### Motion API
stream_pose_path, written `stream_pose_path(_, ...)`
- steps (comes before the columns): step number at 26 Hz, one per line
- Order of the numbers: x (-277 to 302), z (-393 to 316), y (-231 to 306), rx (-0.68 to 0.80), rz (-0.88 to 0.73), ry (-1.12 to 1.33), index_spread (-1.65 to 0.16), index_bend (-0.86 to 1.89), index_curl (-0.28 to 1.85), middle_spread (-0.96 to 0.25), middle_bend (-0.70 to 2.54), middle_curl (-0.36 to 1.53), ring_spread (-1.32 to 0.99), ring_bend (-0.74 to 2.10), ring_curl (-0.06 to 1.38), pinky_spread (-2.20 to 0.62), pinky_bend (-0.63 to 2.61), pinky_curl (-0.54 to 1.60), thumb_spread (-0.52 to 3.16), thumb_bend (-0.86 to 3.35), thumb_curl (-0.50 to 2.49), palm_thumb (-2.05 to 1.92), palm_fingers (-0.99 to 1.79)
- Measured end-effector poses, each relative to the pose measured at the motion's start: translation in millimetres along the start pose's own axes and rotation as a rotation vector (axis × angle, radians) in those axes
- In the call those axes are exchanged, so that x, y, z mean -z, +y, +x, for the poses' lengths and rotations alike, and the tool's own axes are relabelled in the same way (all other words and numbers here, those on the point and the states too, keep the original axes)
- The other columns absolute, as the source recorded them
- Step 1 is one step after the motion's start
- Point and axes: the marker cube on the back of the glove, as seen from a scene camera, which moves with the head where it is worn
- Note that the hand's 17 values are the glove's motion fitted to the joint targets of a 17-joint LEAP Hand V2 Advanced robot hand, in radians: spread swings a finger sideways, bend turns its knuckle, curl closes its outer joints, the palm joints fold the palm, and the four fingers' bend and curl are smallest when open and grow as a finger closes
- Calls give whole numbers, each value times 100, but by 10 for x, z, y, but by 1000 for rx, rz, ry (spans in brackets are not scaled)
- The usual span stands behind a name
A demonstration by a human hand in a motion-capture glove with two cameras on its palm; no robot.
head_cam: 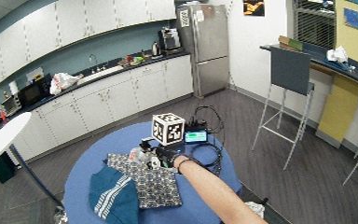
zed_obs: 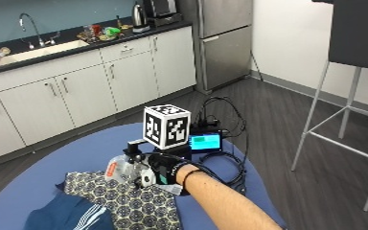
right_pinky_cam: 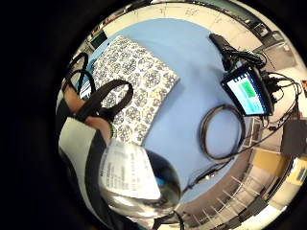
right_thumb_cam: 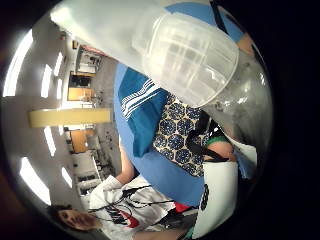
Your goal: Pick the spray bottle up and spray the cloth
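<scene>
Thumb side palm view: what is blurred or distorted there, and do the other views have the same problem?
Thumb side palm view: the spray bottle fills the near field, blurred and bulging. Little finger side palm view: the bottle's base is soft, while the patterned cloth reads clearly though curved. Outside view: undistorted; the gloved right hand grips the bottle.

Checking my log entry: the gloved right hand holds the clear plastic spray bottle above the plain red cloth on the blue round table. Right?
Not quite: the cloth is patterned, navy medallions on cream, not plain red; the outside view shows it. The rest stands: the gloved right hand holds the clear plastic spray bottle above it on the blue round table.
</scene>
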Motion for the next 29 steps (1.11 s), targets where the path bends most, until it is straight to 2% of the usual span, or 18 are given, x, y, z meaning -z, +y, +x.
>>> stream_pose_path(29, -76, -27, 104, 23, -27, 13, -25, 11, 28, -11, 41, 48, -11, 65, 42, -18, 60, 36, 63, -3, 63, 99, 121)
